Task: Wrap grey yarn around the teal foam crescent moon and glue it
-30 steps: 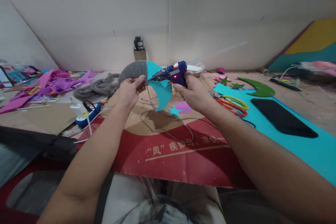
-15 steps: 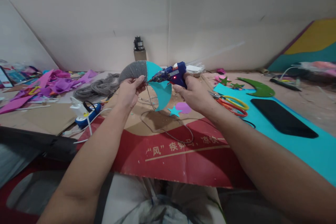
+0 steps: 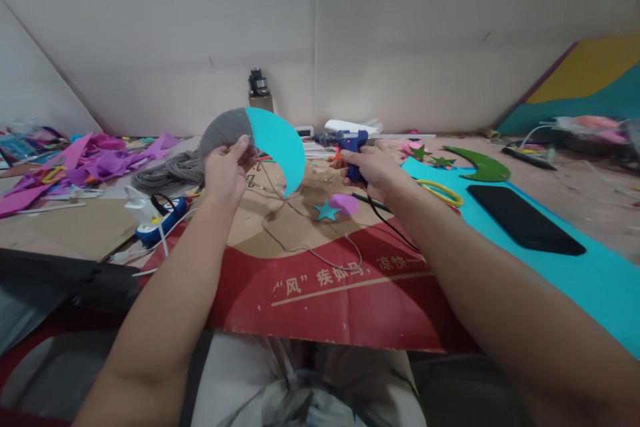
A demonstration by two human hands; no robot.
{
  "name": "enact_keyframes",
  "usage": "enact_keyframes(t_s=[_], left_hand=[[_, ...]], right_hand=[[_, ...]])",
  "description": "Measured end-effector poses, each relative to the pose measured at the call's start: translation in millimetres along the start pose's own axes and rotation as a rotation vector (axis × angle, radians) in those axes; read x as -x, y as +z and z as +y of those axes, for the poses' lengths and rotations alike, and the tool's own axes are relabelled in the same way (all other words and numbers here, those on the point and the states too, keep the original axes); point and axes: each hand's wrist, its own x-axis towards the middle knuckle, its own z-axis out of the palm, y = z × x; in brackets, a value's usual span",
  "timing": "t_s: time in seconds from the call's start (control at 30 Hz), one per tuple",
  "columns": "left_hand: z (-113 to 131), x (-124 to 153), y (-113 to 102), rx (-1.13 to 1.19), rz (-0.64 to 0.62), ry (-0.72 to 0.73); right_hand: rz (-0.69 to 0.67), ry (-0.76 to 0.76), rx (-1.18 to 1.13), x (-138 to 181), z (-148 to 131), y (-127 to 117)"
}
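My left hand (image 3: 226, 170) pinches a turquoise foam crescent (image 3: 280, 147) held up above the cardboard; its left part is wrapped in grey yarn (image 3: 223, 130). A loose grey strand (image 3: 300, 240) trails from it down onto the cardboard. My right hand (image 3: 373, 170) is closed round the blue glue gun (image 3: 353, 143), which sits low over the table to the right of the crescent, its black cord (image 3: 385, 217) running back under my forearm.
A grey yarn skein (image 3: 167, 170), purple foam scraps (image 3: 95, 160) and a white and blue power strip (image 3: 155, 220) lie left. A small turquoise star (image 3: 326, 211), pink oval (image 3: 344, 203), yellow-handled scissors (image 3: 443, 191), green crescent (image 3: 477, 163), black phone (image 3: 523, 220) on turquoise sheet (image 3: 590, 280) lie right. A bottle (image 3: 259, 90) stands at the back.
My right hand has drawn the glue gun away from the crescent, to the right and down toward the table. My left hand has shifted the crescent slightly left and up.
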Motion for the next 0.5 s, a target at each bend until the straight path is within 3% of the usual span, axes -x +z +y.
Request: enact_keyframes(t_s=[0.07,0.2,0.33,0.4,0.5], left_hand=[[2,-1,-1,0.009,0.019,0.010],[0,1,2,0.000,-0.010,-0.005],[-7,10,9,-0.032,-0.059,-0.025],[-7,14,12,-0.022,-0.087,-0.023],[-5,17,15,0.045,-0.088,-0.026]], right_hand=[[0.031,0.038,0.148,-9,7,-3],[0.079,-0.042,0.365,-16,17,-10],[0.205,-0.424,0.647,-4,15,-3],[0.100,-0.547,0.660,7,15,8],[-0.152,-0.489,0.390,20,21,30]])
